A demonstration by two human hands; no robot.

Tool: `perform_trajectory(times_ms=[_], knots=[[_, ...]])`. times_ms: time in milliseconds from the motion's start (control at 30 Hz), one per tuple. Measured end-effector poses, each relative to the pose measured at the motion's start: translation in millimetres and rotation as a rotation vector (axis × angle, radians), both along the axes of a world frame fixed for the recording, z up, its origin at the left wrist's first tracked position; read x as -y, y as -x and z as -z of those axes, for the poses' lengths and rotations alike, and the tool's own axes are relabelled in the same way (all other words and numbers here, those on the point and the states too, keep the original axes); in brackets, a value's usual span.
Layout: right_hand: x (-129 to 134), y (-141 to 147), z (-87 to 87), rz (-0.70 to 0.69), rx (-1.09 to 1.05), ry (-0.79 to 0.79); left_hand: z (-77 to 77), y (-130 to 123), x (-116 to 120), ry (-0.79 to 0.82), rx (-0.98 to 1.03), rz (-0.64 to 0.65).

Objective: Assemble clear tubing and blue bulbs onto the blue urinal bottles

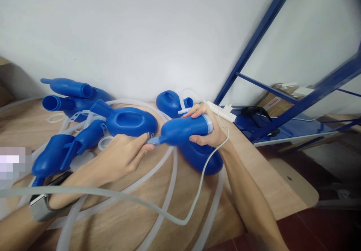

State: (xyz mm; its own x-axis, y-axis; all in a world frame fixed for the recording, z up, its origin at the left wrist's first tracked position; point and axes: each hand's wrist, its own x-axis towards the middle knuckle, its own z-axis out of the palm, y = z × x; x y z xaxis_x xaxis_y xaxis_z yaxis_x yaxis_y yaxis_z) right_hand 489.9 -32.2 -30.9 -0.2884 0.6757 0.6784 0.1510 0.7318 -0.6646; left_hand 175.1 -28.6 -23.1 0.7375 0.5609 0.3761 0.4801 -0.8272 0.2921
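Note:
My right hand (207, 125) is wrapped round a blue plastic funnel-shaped piece (182, 130), its wide end with a pale rim toward the palm. The piece's narrow end points left into a short translucent tube. My left hand (128, 153) pinches at that tube (154, 141), and a small metal clip shows between its fingers. Beneath the held piece lies a blue bottle (201, 158). Just left of it, another blue bottle with a recessed handle (132, 121) lies beyond my left hand.
More blue bottles (80, 98) and blue funnel pieces (53, 155) lie at the left. Translucent hoses (169, 194) curve over the wooden table (270, 183). A pale cable (113, 193) crosses in front. A white power strip (221, 111) and blue metal frame (254, 40) are at the right.

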Motion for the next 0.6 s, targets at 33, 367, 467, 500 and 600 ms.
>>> perform_trajectory(times_ms=[33,367,467,500,600], knots=[[0.0,0.2,0.1,-0.009,-0.006,0.002,0.5,0.2,0.3,0.003,-0.005,-0.003],[2.4,2.1,-2.6,0.066,0.027,0.016,7.3,0.2,0.5,-0.155,-0.034,-0.043],[1.4,2.4,-2.4,0.048,0.016,-0.002,8.2,-0.5,0.9,-0.174,-0.045,-0.043],[1.0,2.5,-2.1,0.046,0.014,-0.008,8.3,-0.6,1.1,-0.172,-0.048,-0.042],[0.1,3.0,-0.8,0.059,0.014,0.001,8.2,-0.5,1.5,-0.163,-0.046,-0.041]])
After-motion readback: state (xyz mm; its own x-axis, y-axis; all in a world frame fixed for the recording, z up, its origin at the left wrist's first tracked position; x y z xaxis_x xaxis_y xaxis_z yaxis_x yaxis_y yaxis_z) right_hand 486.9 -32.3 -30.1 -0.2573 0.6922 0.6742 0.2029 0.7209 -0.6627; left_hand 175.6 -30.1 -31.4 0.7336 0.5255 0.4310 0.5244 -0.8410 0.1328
